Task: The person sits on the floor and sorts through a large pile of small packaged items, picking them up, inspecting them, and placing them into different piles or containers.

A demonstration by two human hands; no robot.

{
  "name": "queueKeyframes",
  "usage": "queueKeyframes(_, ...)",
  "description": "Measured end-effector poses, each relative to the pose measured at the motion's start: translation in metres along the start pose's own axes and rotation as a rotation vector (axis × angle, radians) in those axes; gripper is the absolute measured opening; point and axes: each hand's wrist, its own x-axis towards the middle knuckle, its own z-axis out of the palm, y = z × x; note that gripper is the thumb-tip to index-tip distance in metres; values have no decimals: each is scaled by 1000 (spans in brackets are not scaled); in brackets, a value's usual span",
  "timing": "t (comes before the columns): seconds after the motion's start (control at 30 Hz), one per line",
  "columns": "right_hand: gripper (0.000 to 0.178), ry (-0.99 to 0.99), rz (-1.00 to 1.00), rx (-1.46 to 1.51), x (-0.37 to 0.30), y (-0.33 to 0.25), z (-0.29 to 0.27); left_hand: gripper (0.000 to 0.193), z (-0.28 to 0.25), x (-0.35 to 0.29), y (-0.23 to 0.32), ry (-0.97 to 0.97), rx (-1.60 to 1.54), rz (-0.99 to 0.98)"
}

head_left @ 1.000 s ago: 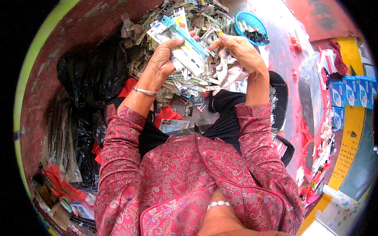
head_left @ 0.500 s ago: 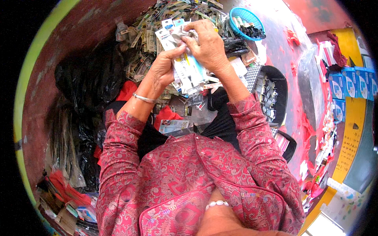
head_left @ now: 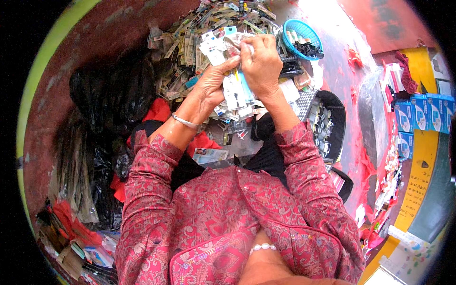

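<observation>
My left hand (head_left: 210, 86) is closed around a bundle of white and pale-blue small hanging packets (head_left: 232, 91), the thumb lying across its front. On the same bundle, my right hand (head_left: 262, 67) is bent at the upper end, its fingers gripping a crumpled silvery-white wrapping (head_left: 241, 39). White header cards with hanging holes stick out at the top left. What lies under the right fingers is hidden. Behind and below the hands spreads a large heap of similar thin packets (head_left: 183, 50).
A blue plastic basket (head_left: 297, 23) with small black and pale pieces stands right of the heap. Nearer, a black bin (head_left: 338, 126) with a checked edge holds small packaged pieces. Black plastic bags (head_left: 111, 88) lie at the left, and blue boxes (head_left: 420, 111) stand at the far right.
Both hands and the bundle have shifted a little right and down in the picture. The right fingers have curled further over the bundle's upper end.
</observation>
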Motion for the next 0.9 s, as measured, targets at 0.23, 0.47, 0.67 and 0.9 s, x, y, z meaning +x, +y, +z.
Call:
queueKeyframes(0.23,12,-79,776,1106,14,35,7,26,5,-4,9,26,247,-67)
queueKeyframes(0.47,9,234,680,1195,22,45,-14,27,2,-5,11,69,174,-92)
queueKeyframes(0.67,16,-223,-133,305,7,15,-2,24,4,1,9,216,206,124)
queueKeyframes(0.9,12,-579,-220,296,-8,14,-28,36,-17,1,44,111,272,161)
